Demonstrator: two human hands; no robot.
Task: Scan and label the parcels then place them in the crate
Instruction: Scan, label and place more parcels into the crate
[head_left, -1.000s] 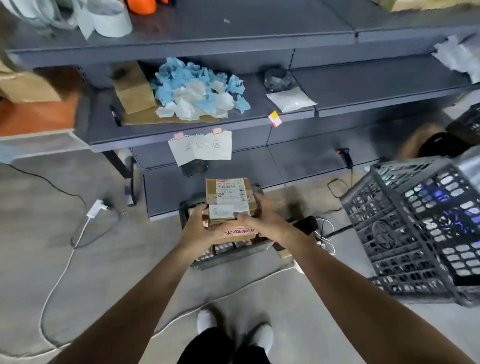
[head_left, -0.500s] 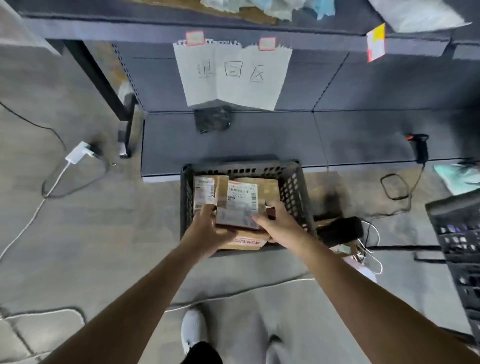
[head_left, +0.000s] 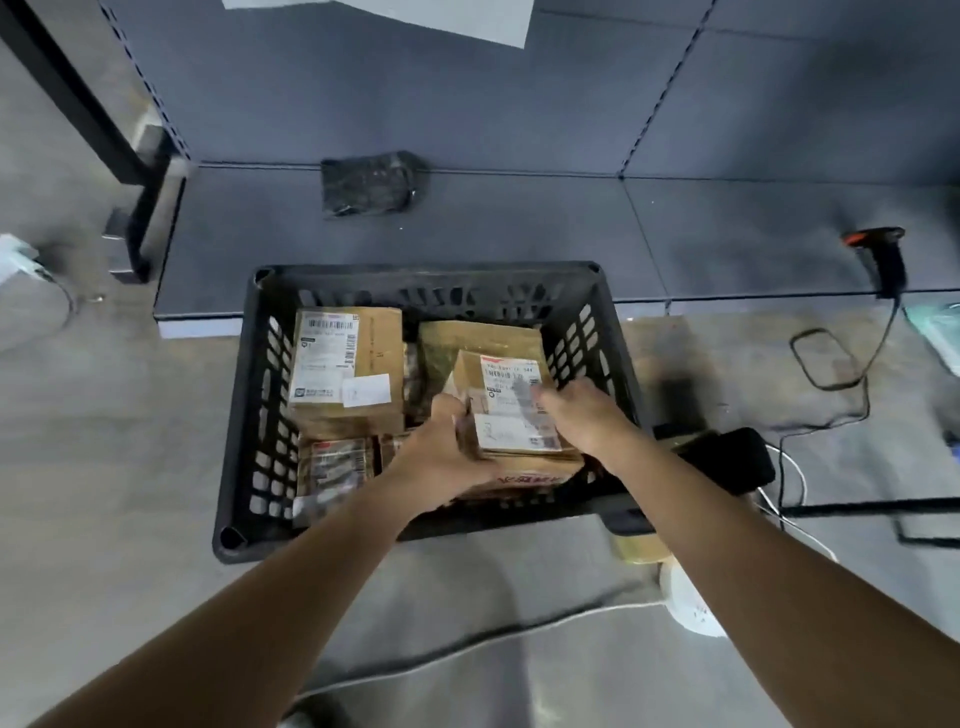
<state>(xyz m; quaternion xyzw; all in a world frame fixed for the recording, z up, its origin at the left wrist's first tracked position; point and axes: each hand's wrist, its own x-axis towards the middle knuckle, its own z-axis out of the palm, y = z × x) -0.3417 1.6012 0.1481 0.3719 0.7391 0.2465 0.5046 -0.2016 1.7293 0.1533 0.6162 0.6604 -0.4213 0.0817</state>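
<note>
Both hands reach down into a black slatted crate (head_left: 244, 415) that stands on the grey floor (head_left: 104, 467), its far wall just in front of the bottom shelf (head_left: 519, 234) of a dark rack. The held parcel (head_left: 511, 415), a small brown carton with white labels on its top face, is inside the crate at the near right, above other cartons. One of these, a brown carton with red print (head_left: 524, 478), shows at its near edge. Whether the held parcel already rests on them or is just above them cannot be told.

The left hand (head_left: 441, 457) grips the held parcel's left side with curled fingers. The right hand (head_left: 582, 415) clasps its right side, with blurred fingers lying over the upper label.

A large parcel (head_left: 345, 364) with a barcode label lies flat in the far left of the crate. A small parcel (head_left: 332, 462) lies near it toward the near left corner. Another brown parcel (head_left: 467, 338) shows at the far right, partly under the held one.

On the bottom shelf a black bag (head_left: 371, 182) lies just beyond the crate, and a scanner (head_left: 883, 254) with an orange tip stands well to the right, its dark cord looping over the floor. A black device (head_left: 727, 457) sits just right of the crate. A white cable (head_left: 467, 644) runs across the floor on the near side, under the forearms.
</note>
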